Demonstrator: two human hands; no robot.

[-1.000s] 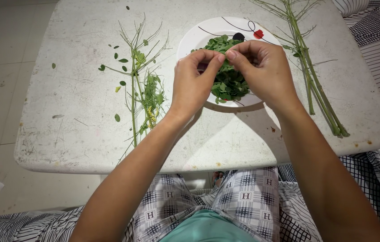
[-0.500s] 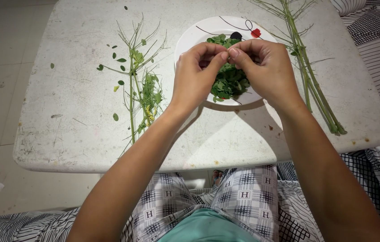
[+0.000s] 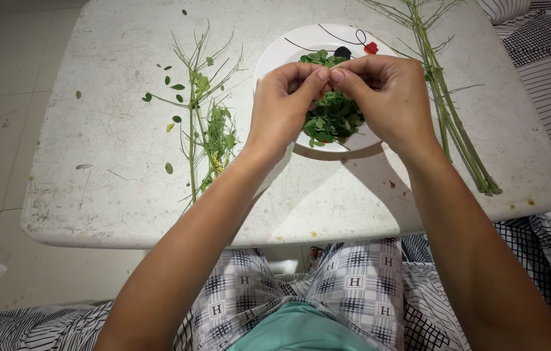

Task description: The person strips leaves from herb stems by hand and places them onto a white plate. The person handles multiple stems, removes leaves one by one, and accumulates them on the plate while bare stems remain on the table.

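My left hand point(image 3: 282, 107) and my right hand point(image 3: 389, 97) meet fingertip to fingertip above a white plate point(image 3: 288, 49) that holds a heap of small green leaves point(image 3: 334, 117). Both hands are pinched together over the heap, and a small leafy sprig seems to be caught between the fingertips, though most of it is hidden. The plate stands at the far middle of a worn white table point(image 3: 126, 182).
Stripped green stalks with a few leaves point(image 3: 200, 110) lie left of the plate, with loose leaves scattered around them. A bundle of long bare stems point(image 3: 451, 110) lies at the right. Striped and checked cloth borders the table's right side and my lap.
The hands stay pinched together over the plate and have barely shifted, drifting slightly up the frame. The view has moved a little.
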